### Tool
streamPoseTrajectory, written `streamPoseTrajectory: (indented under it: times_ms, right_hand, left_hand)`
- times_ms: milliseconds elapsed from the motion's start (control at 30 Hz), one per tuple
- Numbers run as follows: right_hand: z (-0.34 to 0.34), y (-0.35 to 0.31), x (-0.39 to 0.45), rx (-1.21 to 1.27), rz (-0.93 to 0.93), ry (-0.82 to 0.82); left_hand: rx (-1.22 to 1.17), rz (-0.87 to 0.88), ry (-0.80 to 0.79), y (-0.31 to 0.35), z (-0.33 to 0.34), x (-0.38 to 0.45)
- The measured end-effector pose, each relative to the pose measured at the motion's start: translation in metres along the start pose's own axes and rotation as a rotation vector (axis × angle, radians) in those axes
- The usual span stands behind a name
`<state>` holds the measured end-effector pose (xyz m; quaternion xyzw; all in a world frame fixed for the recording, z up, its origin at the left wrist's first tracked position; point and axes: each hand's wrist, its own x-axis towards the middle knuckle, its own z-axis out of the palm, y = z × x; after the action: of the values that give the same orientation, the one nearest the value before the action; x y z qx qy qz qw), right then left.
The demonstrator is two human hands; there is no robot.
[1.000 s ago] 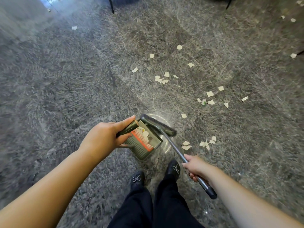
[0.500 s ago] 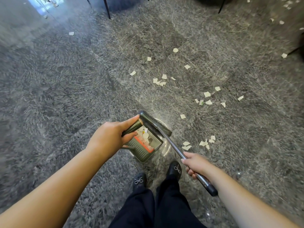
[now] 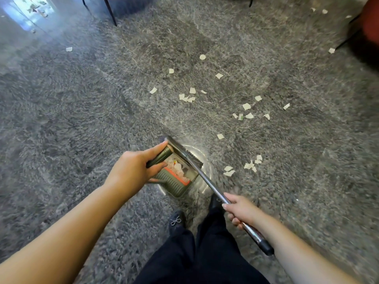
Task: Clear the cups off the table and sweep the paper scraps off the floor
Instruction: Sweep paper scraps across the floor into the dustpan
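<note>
The left hand (image 3: 133, 171) was closed round the handle of the olive-green plastic dustpan (image 3: 174, 179), scraps already inside. The long metal-handled broom (image 3: 207, 179), gripped tight by the right hand (image 3: 240, 212), lay head-first against the pan's mouth. The nearest pale paper scraps (image 3: 244, 167) sat on the grey floor (image 3: 61, 130) just right of it, nearer the broom hand.

floor (image 3: 82, 119): mottled grey | scraps (image 3: 186, 98): cream | dustpan (image 3: 174, 181): olive green, ribbed, orange comb strip | broom (image 3: 207, 181): silver shaft, black grip | trousers (image 3: 184, 259): black | far-right chair (image 3: 372, 19): red
</note>
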<state>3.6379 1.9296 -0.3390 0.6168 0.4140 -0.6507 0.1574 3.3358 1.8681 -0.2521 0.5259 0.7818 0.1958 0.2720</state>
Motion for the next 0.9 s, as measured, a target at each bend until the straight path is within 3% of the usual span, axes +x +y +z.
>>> streamPoseTrajectory:
  times_ms: [167, 433, 733, 900]
  right_hand:
    - [-0.019, 0.017, -0.022, 0.237, -0.043, 0.101]
    - [-0.105, 0.050, -0.032, 0.495, -0.027, 0.314]
    - [-0.209, 0.076, -0.010, 0.573, 0.059, 0.415]
    - [-0.240, 0.083, 0.033, 0.630, 0.145, 0.371]
  left_hand:
    - [0.085, 0.234, -0.081, 0.011, 0.018, 0.002]
    - [0.278, 0.383, -0.337, 0.079, 0.035, 0.064]
    - [0.304, 0.471, -0.313, 0.132, 0.095, 0.096]
    - [0.305, 0.479, -0.336, 0.151, 0.104, 0.108]
